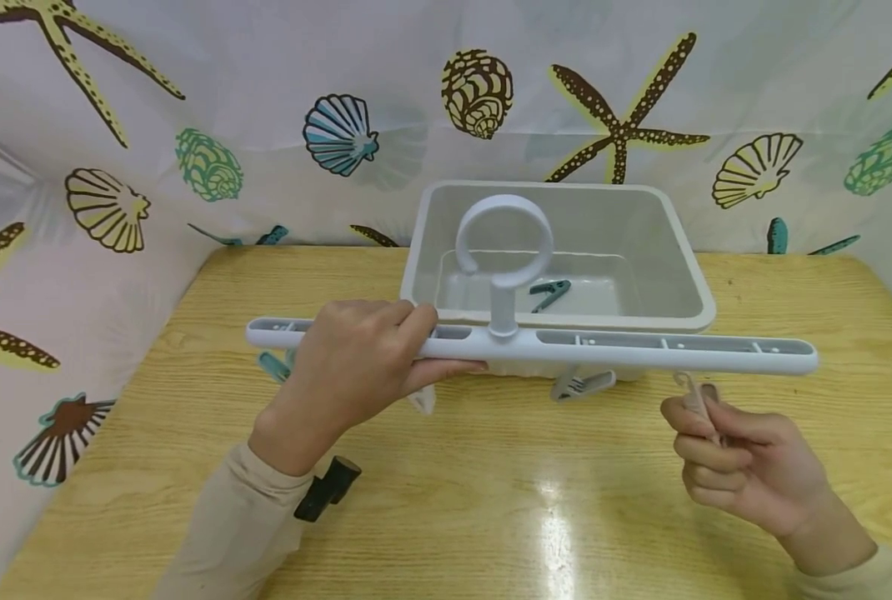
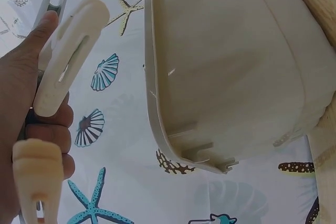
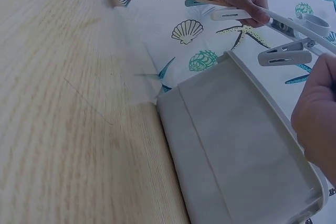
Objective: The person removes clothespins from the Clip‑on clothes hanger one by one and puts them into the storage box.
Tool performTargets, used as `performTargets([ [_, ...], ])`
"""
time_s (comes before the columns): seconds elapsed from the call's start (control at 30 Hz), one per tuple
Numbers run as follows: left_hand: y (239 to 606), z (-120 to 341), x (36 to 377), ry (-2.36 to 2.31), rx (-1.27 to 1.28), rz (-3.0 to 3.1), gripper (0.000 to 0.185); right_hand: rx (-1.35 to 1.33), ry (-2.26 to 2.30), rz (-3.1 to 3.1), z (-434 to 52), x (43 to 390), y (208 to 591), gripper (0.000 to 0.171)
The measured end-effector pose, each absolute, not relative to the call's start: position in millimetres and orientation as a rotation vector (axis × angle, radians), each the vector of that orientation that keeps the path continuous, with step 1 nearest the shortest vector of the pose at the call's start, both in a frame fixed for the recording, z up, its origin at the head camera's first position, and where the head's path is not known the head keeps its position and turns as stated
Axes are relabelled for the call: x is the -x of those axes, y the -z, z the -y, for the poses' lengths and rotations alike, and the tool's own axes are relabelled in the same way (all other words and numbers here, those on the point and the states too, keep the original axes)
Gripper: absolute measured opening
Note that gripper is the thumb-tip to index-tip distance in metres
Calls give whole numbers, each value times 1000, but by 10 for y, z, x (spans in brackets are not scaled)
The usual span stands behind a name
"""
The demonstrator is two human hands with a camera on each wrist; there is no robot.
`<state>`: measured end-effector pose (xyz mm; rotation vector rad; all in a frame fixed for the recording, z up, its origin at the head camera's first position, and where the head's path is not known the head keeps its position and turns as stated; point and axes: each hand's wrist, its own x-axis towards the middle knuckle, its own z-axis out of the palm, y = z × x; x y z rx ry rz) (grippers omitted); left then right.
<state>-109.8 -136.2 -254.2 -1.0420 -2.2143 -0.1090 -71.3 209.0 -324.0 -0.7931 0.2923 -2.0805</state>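
My left hand (image 1: pixel 356 358) grips a long white hanger bar (image 1: pixel 671 353) left of its middle, with a ring-shaped hook (image 1: pixel 506 200) standing up from the centre. Clothespins hang under the bar: a teal one (image 1: pixel 273 365) and a white one (image 1: pixel 424 400) near the left hand, and a grey one (image 1: pixel 583 384) right of the middle. Just below the bar's right end, my right hand (image 1: pixel 754 467) pinches a pale clothespin (image 1: pixel 697 404) with a small hook at its top. Whether that hook touches the bar cannot be told.
Behind the bar, a grey plastic bin (image 1: pixel 686 250) stands on the wooden table (image 1: pixel 453 500), with a dark teal clothespin (image 1: pixel 551 292) in it. A black device (image 1: pixel 329 490) sits at the left wrist. A shell-patterned cloth (image 1: pixel 408 50) hangs behind and at the sides.
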Motion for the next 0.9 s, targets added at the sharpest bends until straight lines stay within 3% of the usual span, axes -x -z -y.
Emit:
performTargets([
  [0.9, 2559, 1347, 1135, 69, 1026, 2295, 62, 722, 2083, -377, -2136, 535, 3274, 39],
])
